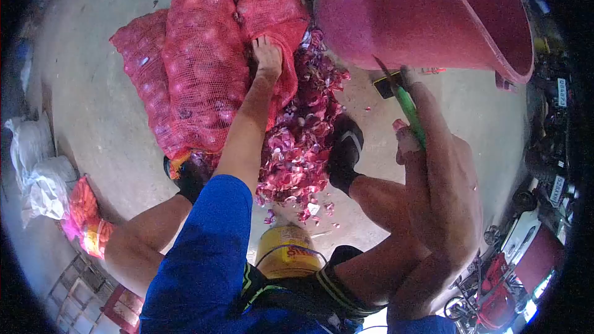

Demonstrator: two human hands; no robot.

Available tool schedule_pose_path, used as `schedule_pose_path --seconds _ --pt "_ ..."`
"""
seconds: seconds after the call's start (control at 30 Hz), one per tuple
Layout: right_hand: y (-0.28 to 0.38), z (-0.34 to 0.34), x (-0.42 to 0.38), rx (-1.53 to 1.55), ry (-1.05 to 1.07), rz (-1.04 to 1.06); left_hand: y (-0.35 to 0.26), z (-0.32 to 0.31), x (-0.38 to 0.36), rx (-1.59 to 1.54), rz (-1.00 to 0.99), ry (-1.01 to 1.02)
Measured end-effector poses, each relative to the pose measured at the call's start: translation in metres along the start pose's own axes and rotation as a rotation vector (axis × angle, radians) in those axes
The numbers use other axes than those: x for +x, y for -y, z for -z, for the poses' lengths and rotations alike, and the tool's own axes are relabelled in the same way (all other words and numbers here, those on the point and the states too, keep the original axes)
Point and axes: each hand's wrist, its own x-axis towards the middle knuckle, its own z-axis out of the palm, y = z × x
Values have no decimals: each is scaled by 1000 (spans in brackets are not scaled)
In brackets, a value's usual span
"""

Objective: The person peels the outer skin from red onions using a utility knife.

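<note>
My left hand (268,57) reaches forward to a red mesh sack (272,9) of red onions. Its fingers are bent against the netting, and their tips are partly hidden. My right hand (436,127) is raised on the right, closed around the green handle of a knife (409,110); the dark, narrow blade points up and to the left. Beside the first sack lies a longer, full mesh sack (204,62) of onions, with another sack (141,55) at its left. A heap of onion skins (297,154) spreads on the floor between my feet.
A big pink tub (396,18) stands at the upper right, with a dark, yellow-edged object (388,85) on the floor below it. Between my legs is a yellow bucket (289,252). White plastic bags (46,179) lie left; motorcycles (495,291) line the right side.
</note>
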Motion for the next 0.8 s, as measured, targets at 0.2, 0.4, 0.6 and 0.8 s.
schedule_pose_path --seconds 0.2,0.4,0.6,0.8 --pt "-13 8 -3 -77 56 52 6 14 -16 -218 -204 275" --pt "-18 -11 -42 -65 -49 363 87 191 -76 -1072 -970 933" --pt "-5 -30 -79 43 -167 530 186 357 -204 -1949 -238 818" --pt "38 -64 -69 443 -256 798 212 436 -311 -2380 -65 422"
